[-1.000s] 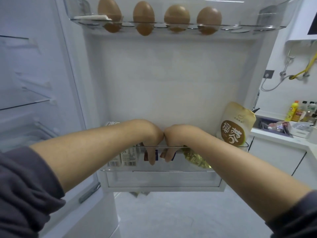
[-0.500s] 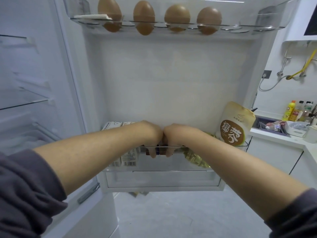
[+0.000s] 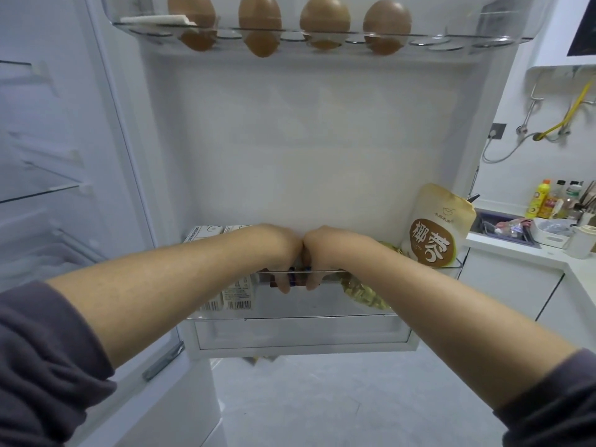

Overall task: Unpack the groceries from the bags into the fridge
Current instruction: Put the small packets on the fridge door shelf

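A white kitchen with a pale tabletop (image 3: 516, 253) at right. The smooth white fridge door (image 3: 322, 140) stands open. Its upper clear plastic tray (image 3: 451, 38) holds four brown eggs (image 3: 324, 14). The lower clear door bin (image 3: 290, 312) holds a beige pouch (image 3: 433, 233) upright at right, white barcoded cartons (image 3: 238, 298) at left, and a crinkled gold packet (image 3: 364, 293). The left hand (image 3: 280, 250) and right hand (image 3: 325, 250), knuckles touching, curl their fingers inside this bin round a small blue-edged item (image 3: 292, 279), mostly hidden.

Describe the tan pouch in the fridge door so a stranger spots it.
Start at the open white fridge door and drop to its lower clear plastic shelf. At the shelf's right end stands a beige pouch; unlike the white cartons and gold crinkly packet, it bears a round brown label.
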A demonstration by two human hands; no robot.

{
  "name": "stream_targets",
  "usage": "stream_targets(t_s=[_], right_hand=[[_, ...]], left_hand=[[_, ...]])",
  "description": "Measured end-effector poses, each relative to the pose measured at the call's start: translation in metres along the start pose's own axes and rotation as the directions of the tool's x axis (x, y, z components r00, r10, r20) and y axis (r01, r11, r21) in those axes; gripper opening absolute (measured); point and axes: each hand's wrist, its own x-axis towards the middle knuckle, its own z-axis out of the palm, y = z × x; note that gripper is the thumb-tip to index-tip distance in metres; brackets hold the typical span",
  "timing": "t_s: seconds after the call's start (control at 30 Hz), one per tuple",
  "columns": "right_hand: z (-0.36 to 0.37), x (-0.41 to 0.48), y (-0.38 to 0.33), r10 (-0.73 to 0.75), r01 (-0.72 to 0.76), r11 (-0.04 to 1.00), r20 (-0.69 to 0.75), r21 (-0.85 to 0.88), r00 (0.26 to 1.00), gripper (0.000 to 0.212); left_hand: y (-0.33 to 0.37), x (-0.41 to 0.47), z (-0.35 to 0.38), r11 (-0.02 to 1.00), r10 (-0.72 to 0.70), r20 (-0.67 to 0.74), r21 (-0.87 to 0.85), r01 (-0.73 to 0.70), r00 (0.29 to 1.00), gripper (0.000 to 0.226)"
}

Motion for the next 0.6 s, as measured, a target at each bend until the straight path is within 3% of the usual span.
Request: stream_targets(t_s=[0.07, 0.2, 0.27, 0.33, 0.47, 0.6], right_hand=[[-0.004, -0.005, 0.000, 0.012, -0.012, 1.000, -0.027, -0.009, 1.000, 0.034], [-0.022, -0.025, 0.000, 0.010, -0.016, 0.999, -0.132, -0.043, 0.991, 0.058], [-0.032, -0.041, 0.003, 0.011, -0.009, 1.000, -0.210, 0.008, 0.978, 0.062], [-0.038, -0.060, 0.008, 0.013, 0.000, 0.999, -0.300, 0.046, 0.954, 0.061], [-0.036, -0.103, 0.025, 0.002, -0.037, 0.998, -0.569, -0.050, 0.822, 0.063], [-0.019, -0.158, 0.056, 0.027, -0.156, 0.982, -0.739, -0.105, 0.673, 0.076]], left_hand=[[0.002, -0.006, -0.005, 0.998, -0.051, -0.057, 0.020, 0.052, 0.997, 0.028], [0.009, -0.035, -0.023, 0.986, -0.132, -0.182, 0.080, 0.149, 0.974, 0.046], [0.010, -0.050, -0.032, 0.977, -0.158, -0.262, 0.096, 0.188, 0.952, 0.030], [0.012, -0.064, -0.038, 0.982, -0.162, -0.349, 0.035, 0.186, 0.923, 0.046], [0.038, -0.084, -0.039, 0.978, -0.181, -0.561, -0.019, 0.206, 0.808, 0.056], [0.091, -0.092, -0.035, 0.955, -0.234, -0.747, -0.055, 0.293, 0.623, 0.078]])
